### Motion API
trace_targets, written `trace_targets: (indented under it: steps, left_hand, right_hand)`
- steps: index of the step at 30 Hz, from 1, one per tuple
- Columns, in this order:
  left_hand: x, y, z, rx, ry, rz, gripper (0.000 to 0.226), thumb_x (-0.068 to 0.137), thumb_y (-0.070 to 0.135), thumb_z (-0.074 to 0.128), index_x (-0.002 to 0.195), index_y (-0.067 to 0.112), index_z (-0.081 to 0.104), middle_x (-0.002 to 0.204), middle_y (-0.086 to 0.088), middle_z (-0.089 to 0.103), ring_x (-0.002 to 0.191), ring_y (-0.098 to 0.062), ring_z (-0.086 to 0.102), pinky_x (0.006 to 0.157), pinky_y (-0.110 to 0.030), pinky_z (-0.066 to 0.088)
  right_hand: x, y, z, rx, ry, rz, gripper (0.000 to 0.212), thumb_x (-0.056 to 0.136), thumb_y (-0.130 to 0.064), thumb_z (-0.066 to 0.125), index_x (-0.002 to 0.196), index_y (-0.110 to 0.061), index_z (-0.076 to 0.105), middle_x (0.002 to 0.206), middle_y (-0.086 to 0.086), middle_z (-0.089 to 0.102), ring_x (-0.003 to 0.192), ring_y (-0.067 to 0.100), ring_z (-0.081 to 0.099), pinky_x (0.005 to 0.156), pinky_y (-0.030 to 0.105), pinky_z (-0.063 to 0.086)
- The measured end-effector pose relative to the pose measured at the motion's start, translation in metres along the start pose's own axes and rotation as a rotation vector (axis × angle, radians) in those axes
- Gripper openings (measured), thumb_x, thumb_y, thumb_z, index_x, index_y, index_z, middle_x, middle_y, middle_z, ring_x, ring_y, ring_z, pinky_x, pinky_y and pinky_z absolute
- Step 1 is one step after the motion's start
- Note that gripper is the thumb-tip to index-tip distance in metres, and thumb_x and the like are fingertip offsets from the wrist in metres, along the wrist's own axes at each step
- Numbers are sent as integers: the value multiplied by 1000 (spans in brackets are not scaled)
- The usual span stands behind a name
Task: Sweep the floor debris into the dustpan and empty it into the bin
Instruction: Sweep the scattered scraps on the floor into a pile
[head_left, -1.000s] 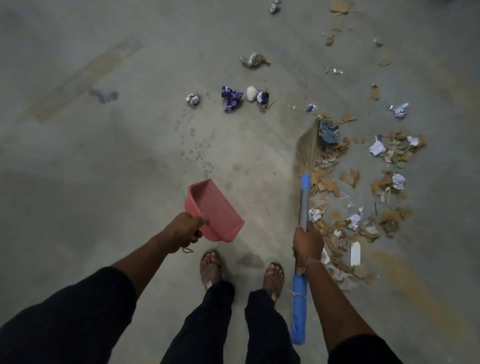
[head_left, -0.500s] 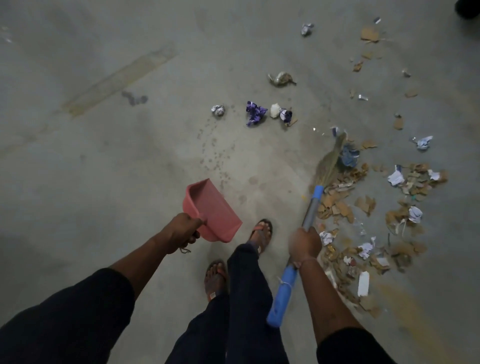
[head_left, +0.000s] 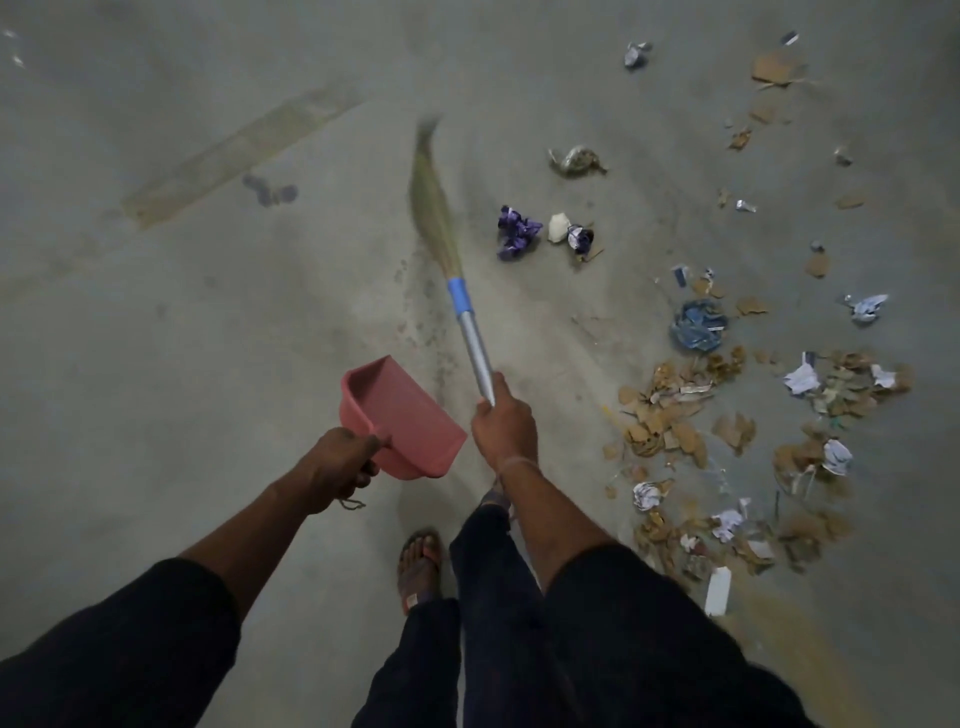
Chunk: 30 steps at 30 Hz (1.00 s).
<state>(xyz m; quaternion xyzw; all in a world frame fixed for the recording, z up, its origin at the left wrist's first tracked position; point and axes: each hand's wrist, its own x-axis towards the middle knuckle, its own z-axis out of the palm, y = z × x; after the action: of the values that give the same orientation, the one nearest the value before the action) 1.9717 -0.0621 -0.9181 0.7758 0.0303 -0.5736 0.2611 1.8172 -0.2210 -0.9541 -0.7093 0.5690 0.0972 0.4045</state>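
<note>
My left hand (head_left: 340, 465) grips the handle of a pink dustpan (head_left: 402, 415), held above the floor with its mouth facing up and away. My right hand (head_left: 504, 423) grips the silver shaft of a broom (head_left: 457, 291) with a blue collar. Its straw head (head_left: 431, 192) is blurred and points forward, left of the litter. A pile of torn cardboard and crumpled paper (head_left: 727, 447) covers the floor to my right. Purple wrappers (head_left: 517, 234) and a white scrap (head_left: 558, 227) lie just right of the broom head. No bin is in view.
Bare grey concrete floor (head_left: 156, 338) spreads to the left, with a pale tape mark (head_left: 239, 156). A blue crumpled bag (head_left: 696, 325) and more scattered scraps (head_left: 774, 67) lie at the far right. My sandalled foot (head_left: 421, 566) and dark trouser legs stand below the hands.
The broom has swung from the debris pile on the right over to the left, its head now ahead of me beside the purple wrappers. I have stepped forward. The dustpan stays in my left hand.
</note>
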Motion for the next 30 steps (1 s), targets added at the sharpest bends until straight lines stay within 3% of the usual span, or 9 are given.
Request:
trace_targets:
  steps: [3, 7, 10, 13, 17, 20, 22, 27, 30]
  left_hand:
    - [7, 12, 3, -5, 0, -11, 45, 97, 39, 63, 96, -6, 62, 73, -12, 57, 40, -10, 39, 42, -19, 26]
    - [18, 29, 6, 12, -1, -22, 45, 96, 40, 63, 95, -4, 62, 74, -12, 57, 40, -9, 40, 41, -19, 27]
    - [24, 41, 10, 9, -3, -29, 46, 96, 40, 63, 95, -6, 62, 73, -12, 57, 39, -9, 40, 41, -20, 27]
    - [28, 55, 15, 9, -12, -29, 44, 95, 40, 64, 93, -4, 62, 74, -13, 57, 39, -9, 39, 40, -19, 26]
    - [31, 76, 22, 27, -13, -20, 41, 95, 39, 64, 90, -2, 62, 74, -13, 56, 39, -9, 38, 41, -19, 26]
    - [32, 92, 27, 39, -4, -18, 40, 95, 39, 64, 89, 0, 63, 73, -13, 56, 41, -11, 39, 42, -18, 25]
    - [33, 104, 31, 47, -7, -10, 39, 96, 38, 64, 90, -1, 64, 74, -13, 56, 42, -11, 38, 42, -18, 25]
    - [41, 133, 37, 81, -13, 18, 41, 95, 41, 65, 88, 1, 63, 73, -13, 56, 39, -10, 38, 41, -18, 25]
    - [48, 148, 38, 124, -36, 30, 42, 96, 40, 64, 89, -1, 63, 69, -12, 55, 37, -9, 37, 39, -19, 27]
  right_hand:
    - [37, -13, -10, -10, -105, -15, 47, 98, -24, 49, 144, -23, 48, 110, 15, 65, 95, 37, 64, 77, 36, 54]
    - [69, -13, -16, 140, -154, 141, 22, 88, -22, 47, 104, -21, 62, 94, 9, 67, 80, 31, 65, 65, 33, 53]
    - [81, 6, -5, 374, -71, 321, 23, 78, -29, 45, 90, -24, 64, 85, 11, 69, 68, 33, 66, 60, 40, 56]
    - [71, 11, -10, 604, 32, 437, 17, 83, -27, 47, 83, -20, 63, 67, 12, 62, 46, 24, 56, 43, 31, 48]
    - [64, 16, -16, 789, 204, 554, 15, 89, -20, 49, 87, -15, 63, 59, 6, 57, 36, 15, 50, 35, 24, 43]
    - [76, 35, 6, 815, 327, 589, 22, 78, -41, 44, 90, -29, 59, 72, 7, 67, 60, 32, 66, 56, 48, 58]
    - [86, 47, 23, 812, 387, 583, 35, 75, -51, 37, 99, -34, 57, 82, 9, 71, 71, 36, 69, 63, 52, 59]
    - [48, 2, -20, 831, 407, 465, 41, 80, -50, 40, 114, -35, 57, 92, 8, 72, 77, 32, 70, 69, 49, 59]
    - [46, -3, -30, 789, 350, 389, 46, 85, -48, 45, 126, -33, 58, 99, 4, 72, 85, 25, 70, 75, 39, 58]
